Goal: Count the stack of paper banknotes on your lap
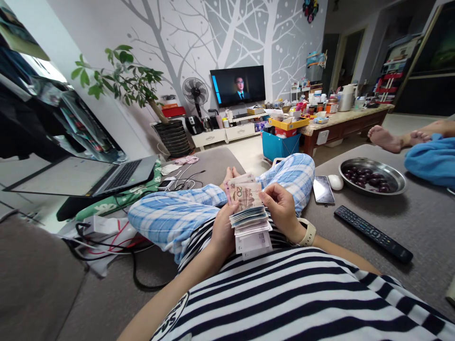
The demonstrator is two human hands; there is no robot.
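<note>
A thick, folded stack of banknotes [250,221] is in my left hand [225,226], whose fingers close round its left side. The upper notes fan out away from me, and one facing me bears the number 20. Lower notes hang down toward my striped shirt. My right hand [280,206] pinches the right edge of the top 20 banknote [244,195] between thumb and forefinger. A pale watch [307,232] is on my right wrist. Both hands are above my lap, between my crossed legs in blue checked trousers [177,215].
Right of me on the grey sofa lie a remote control [373,233], a phone [323,189], a white mouse [335,182] and a metal bowl [372,176] of dark round fruit. Another person's bare feet [386,138] rest beyond. Leftward are an open laptop [124,177] and tangled cables [103,246].
</note>
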